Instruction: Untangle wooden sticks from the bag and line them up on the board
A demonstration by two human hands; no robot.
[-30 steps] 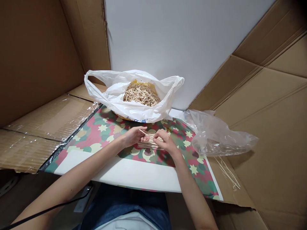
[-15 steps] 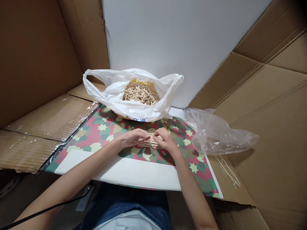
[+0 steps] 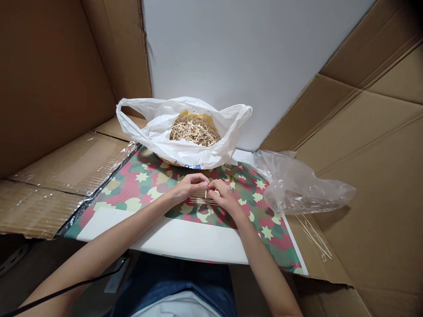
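Observation:
My left hand (image 3: 190,186) and my right hand (image 3: 224,197) meet above a flat row of thin wooden sticks (image 3: 202,198) lying side by side on a camouflage-patterned sheet (image 3: 140,185). One short stick (image 3: 205,193) stands nearly upright at the left fingertips, close to the right fingertips. My right fingers rest at the row's right end, partly hiding it. Beyond my hands, a white plastic bag (image 3: 158,136) holds a heap of pale wooden sticks (image 3: 194,130).
A crumpled transparent plastic bag (image 3: 297,185) lies to the right of the sheet. Several loose sticks (image 3: 312,237) rest on cardboard (image 3: 330,259) at the lower right. A white board (image 3: 158,233) lies nearest my body, and cardboard flanks both sides.
My hands have drawn closer together. The short stick has turned from slanting to nearly upright at the fingertips, and my left hand has shifted slightly upward.

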